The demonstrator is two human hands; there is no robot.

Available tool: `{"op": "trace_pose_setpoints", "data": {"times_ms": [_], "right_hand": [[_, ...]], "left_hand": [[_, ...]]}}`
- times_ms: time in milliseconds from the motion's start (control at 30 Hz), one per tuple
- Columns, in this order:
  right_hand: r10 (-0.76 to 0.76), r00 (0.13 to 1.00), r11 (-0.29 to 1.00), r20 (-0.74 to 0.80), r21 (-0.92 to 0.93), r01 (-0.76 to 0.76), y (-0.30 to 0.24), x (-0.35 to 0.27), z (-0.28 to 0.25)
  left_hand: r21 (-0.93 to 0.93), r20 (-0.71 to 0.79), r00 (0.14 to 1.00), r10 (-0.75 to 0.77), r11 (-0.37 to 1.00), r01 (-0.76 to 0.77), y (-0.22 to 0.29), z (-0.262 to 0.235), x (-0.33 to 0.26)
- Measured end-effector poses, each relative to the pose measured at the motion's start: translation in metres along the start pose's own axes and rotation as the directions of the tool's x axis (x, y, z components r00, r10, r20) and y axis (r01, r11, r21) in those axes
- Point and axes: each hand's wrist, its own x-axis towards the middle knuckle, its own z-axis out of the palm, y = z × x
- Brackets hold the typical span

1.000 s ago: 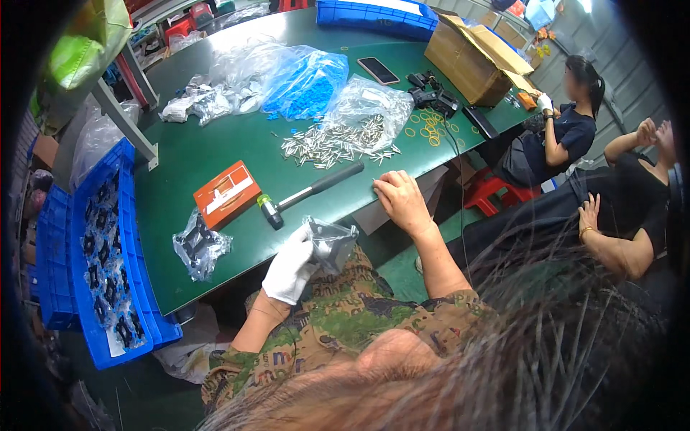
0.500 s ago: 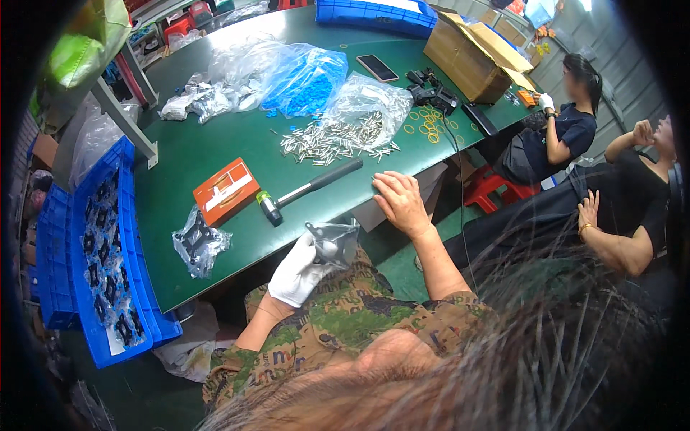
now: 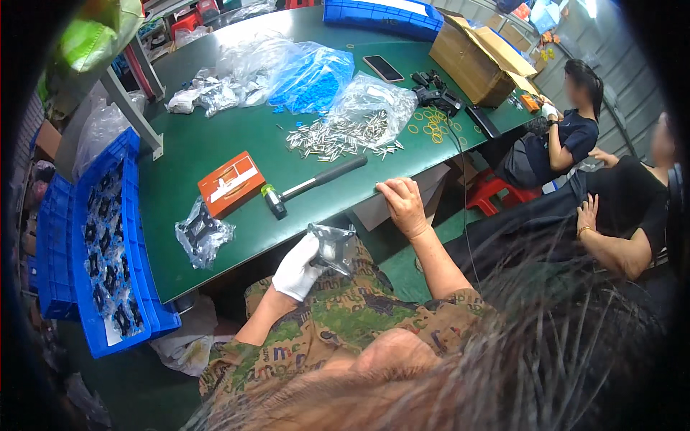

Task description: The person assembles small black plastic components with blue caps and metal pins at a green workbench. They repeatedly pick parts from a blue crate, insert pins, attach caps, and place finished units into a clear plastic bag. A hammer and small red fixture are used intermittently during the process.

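The left hand (image 3: 296, 267) wears a white glove (image 3: 292, 279), the right hand (image 3: 406, 206) is bare, and the camouflage clothing (image 3: 345, 312) bears lettering.

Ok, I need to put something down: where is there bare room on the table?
On the table, a wide patch lies between the orange box and the plastic bags behind it. A narrower strip runs between the hammer and the near edge. Crowded: the middle, with metal pins, and yellow rings to their right.
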Motion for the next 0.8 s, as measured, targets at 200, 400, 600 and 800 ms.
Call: {"op": "trace_pose_setpoints", "data": {"times_ms": [200, 400, 600, 800], "right_hand": [[0.131, 0.989, 0.979, -0.065, 0.164, -0.119, -0.007, 0.009, 0.004], [0.532, 0.833, 0.487, 0.149, 0.751, -0.446, -0.051, 0.011, -0.001], [0.528, 0.634, -0.525, 0.566, 0.804, -0.281, -0.1, 0.003, 0.004], [0.499, 0.52, -0.645, 0.693, 0.698, -0.31, -0.108, 0.016, -0.008]], "left_hand": [[0.048, 0.077, 0.997, -0.014, 0.999, 0.011, 0.014, 0.009, -0.004], [-0.015, -0.019, 0.996, -0.083, 0.996, 0.083, 0.016, 0.021, -0.004], [-0.046, 0.031, 0.997, -0.064, 0.997, 0.066, 0.013, 0.026, -0.007], [0.091, 0.048, 0.992, -0.118, 0.989, 0.113, 0.022, 0.042, -0.004]]}}
